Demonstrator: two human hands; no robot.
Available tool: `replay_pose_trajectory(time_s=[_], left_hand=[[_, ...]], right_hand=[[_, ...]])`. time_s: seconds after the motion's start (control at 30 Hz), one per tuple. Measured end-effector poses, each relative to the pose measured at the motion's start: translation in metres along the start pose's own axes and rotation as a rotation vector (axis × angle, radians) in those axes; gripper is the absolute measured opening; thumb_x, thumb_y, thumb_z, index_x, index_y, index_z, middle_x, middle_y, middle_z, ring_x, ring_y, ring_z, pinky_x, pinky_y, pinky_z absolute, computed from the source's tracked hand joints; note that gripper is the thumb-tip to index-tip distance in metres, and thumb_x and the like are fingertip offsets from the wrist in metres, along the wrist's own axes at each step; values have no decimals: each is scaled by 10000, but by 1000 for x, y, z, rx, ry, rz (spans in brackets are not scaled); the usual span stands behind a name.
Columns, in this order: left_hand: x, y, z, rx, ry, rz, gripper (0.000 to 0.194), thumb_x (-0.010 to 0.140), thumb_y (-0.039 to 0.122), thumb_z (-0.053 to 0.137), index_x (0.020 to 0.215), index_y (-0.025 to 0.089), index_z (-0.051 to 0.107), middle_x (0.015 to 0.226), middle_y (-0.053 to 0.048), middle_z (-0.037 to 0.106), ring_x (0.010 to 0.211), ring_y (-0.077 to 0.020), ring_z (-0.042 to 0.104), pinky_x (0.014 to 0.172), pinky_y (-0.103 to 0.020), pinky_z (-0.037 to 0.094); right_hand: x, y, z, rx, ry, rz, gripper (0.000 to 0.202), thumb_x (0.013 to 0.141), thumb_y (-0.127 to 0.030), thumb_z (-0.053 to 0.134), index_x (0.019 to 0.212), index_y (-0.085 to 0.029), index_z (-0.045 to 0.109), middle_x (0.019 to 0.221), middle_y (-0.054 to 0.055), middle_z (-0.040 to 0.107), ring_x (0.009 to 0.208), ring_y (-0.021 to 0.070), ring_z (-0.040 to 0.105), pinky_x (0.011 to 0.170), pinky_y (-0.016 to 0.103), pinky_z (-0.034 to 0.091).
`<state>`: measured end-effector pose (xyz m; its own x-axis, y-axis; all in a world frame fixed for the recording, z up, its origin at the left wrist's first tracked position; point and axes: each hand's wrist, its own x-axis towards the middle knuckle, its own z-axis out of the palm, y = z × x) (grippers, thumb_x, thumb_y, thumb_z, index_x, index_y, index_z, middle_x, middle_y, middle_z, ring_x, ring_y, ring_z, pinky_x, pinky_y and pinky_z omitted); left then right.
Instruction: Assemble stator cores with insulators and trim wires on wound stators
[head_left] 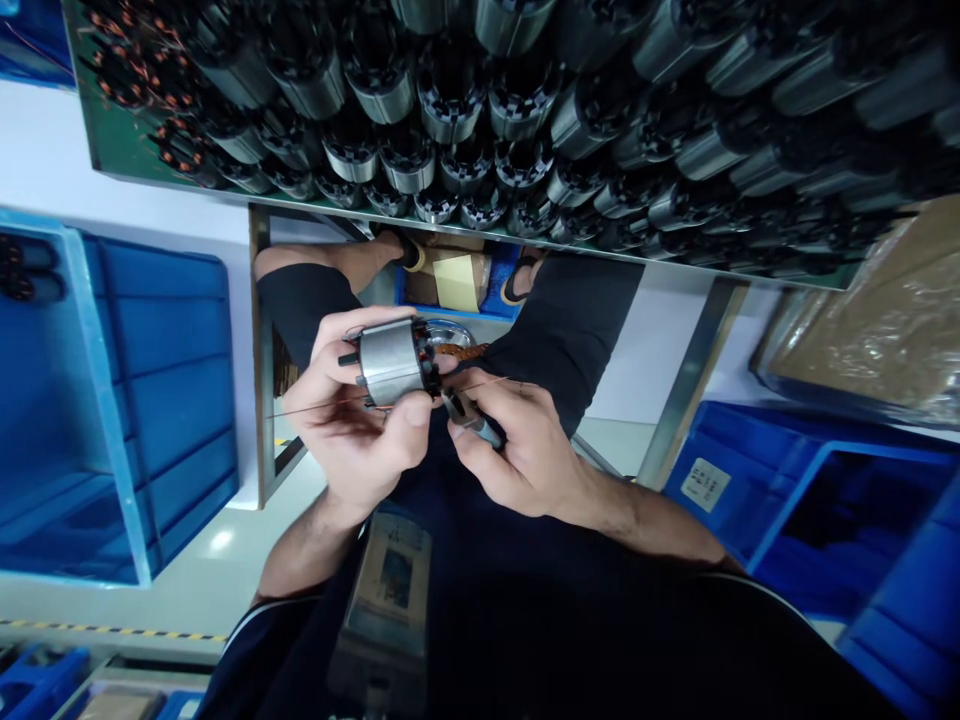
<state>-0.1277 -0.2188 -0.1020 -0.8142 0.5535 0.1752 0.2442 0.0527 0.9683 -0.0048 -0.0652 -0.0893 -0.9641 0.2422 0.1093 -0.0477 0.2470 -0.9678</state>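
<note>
A silver metal cylinder with black slotted ends, which looks like a motor stator, lies on its side in my left hand, gripped between thumb and fingers. My right hand is closed around a small cutter-like tool, its tip at the cylinder's right end. Thin copper wire sticks out to the left of the cylinder, and another strand passes over my right hand's fingers. The inside of the cylinder is hidden.
Rows of similar cylinders cover a green-topped bench ahead. Blue crates stand at the left and right. Behind my hands is a round metal bowl, with a low blue bin beyond it.
</note>
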Motion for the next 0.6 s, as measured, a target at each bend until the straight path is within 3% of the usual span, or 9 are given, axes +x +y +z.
replay_pose_trajectory(time_s=[0.07,0.17,0.23,0.3,0.37,0.43,0.53,0.6], left_hand=[[2,-4,11,-54,169,51,362,1142,651,816,1061,312,721,1326,-64,818,1205,-283,853,928,-468,809],[3,-16,18,-86,231,56,413,1087,620,913,979,274,715,1254,-59,834,1202,-277,853,932,-441,789],[3,-23,11,-89,233,-9,419,1065,578,948,948,258,703,1256,-54,832,1179,-263,845,986,-450,784],[1,-27,-7,-111,257,-140,401,1054,549,960,933,256,713,1214,-45,821,1087,-236,836,987,-454,790],[-2,-27,-40,-152,312,-272,380,1018,574,977,963,269,756,1143,-36,812,961,-209,821,915,-423,794],[-5,-26,-88,-126,392,-319,394,947,612,1001,1053,287,806,1093,-29,815,875,-202,816,864,-404,786],[-6,-22,-183,270,539,-273,478,899,650,967,1127,285,759,1098,-25,808,903,-234,844,946,-456,783],[0,-24,-250,616,586,-284,479,913,640,938,1095,274,688,1179,-38,791,1036,-275,858,1040,-495,765]], right_hand=[[1,1,-1,-17,-3,16,127,1110,-152,621,1134,-239,710,995,13,832,839,157,775,797,284,650],[7,8,-4,-36,-37,57,176,1100,-162,626,1194,-210,767,925,-15,820,686,122,674,740,254,600],[13,13,-7,-48,-71,105,214,1099,-178,627,1211,-196,809,889,-27,804,610,110,586,721,254,578],[17,18,-11,-68,-82,181,247,1105,-204,623,1205,-194,848,814,-41,750,569,113,522,703,263,556],[17,26,-17,-102,-64,285,274,1119,-252,620,1207,-196,874,727,-54,669,558,124,510,691,272,539],[11,38,-25,-145,-47,390,306,1139,-334,626,1215,-196,889,691,-53,620,568,135,536,681,282,525],[-4,65,-36,-172,-56,511,406,1154,-492,631,1265,-208,898,714,-31,623,587,157,566,636,302,500],[-13,82,-39,-167,-83,563,491,1141,-577,625,1320,-208,894,708,-24,624,589,177,583,618,315,512]])
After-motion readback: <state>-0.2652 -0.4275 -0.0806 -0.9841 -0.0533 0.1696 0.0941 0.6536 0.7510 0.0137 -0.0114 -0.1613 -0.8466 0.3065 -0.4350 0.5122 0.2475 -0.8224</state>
